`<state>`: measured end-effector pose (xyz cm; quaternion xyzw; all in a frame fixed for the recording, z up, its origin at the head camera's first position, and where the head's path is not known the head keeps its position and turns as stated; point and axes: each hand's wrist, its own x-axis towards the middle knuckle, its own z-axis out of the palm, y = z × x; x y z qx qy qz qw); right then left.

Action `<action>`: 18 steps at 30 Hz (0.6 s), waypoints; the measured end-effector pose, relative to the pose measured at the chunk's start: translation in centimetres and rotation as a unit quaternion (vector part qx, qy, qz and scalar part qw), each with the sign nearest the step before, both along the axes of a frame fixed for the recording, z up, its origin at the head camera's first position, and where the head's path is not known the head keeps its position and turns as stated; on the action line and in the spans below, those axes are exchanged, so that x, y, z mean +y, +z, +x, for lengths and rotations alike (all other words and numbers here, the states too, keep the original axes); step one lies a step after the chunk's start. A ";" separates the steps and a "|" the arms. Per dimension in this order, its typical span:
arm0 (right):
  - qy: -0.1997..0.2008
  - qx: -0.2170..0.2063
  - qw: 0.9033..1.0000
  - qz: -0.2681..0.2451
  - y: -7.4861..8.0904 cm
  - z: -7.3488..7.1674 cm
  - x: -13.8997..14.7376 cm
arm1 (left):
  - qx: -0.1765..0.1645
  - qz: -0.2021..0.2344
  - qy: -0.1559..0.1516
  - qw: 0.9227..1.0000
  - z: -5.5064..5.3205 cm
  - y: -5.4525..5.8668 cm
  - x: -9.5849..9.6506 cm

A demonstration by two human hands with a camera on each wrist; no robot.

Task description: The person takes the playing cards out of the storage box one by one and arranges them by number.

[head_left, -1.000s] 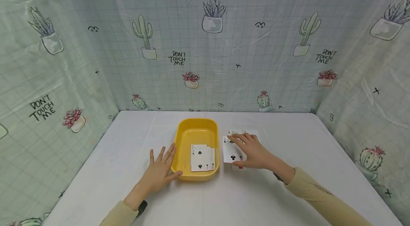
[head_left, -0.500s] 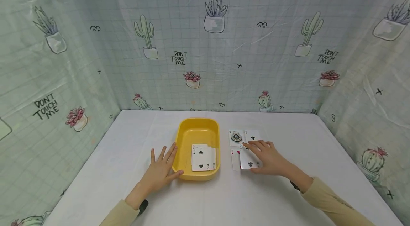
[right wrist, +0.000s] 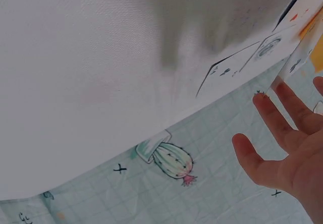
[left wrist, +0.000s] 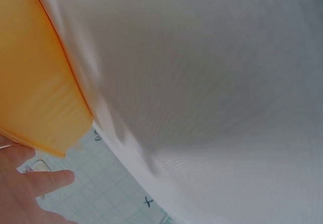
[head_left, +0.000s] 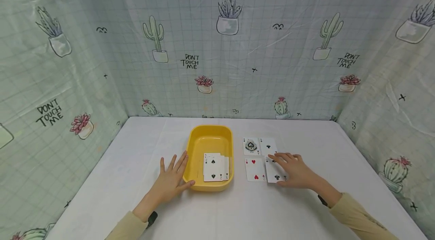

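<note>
My right hand (head_left: 297,172) holds a two of clubs playing card (head_left: 274,174) by its edges, thumb near the bottom edge and fingers near the top. That card lies just right of a two of hearts (head_left: 255,169); whether it touches the table cannot be told. Behind them an ace of spades (head_left: 251,146) and an ace of clubs (head_left: 267,144) lie side by side. My left hand (head_left: 168,183) has its fingers spread against the left rim of a yellow tray (head_left: 208,134). Inside the tray, a two of spades (head_left: 212,168) tops several overlapping cards.
A white table (head_left: 217,213) carries everything. Printed cactus cloth (head_left: 251,92) hangs behind it and along both sides. In the left wrist view, the tray's outer wall (left wrist: 40,72) fills the upper left.
My right hand has carried the two of clubs rightward and a little toward me, from beside the tray across the two of hearts, uncovering it and the aces. The left hand stays in place.
</note>
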<state>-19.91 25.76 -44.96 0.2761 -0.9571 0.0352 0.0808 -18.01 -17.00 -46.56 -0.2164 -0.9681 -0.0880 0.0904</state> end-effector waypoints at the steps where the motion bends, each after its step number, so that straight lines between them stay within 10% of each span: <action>1: -0.004 -0.005 1.000 0.001 0.0 0.0 0.2 | 0.001 -0.001 0.000 1.000 0.0 0.0 0.0; 18: -0.036 -0.053 0.998 0.003 -2.0 -0.8 1.8 | 0.007 -0.008 -0.003 1.000 0.0 0.1 0.1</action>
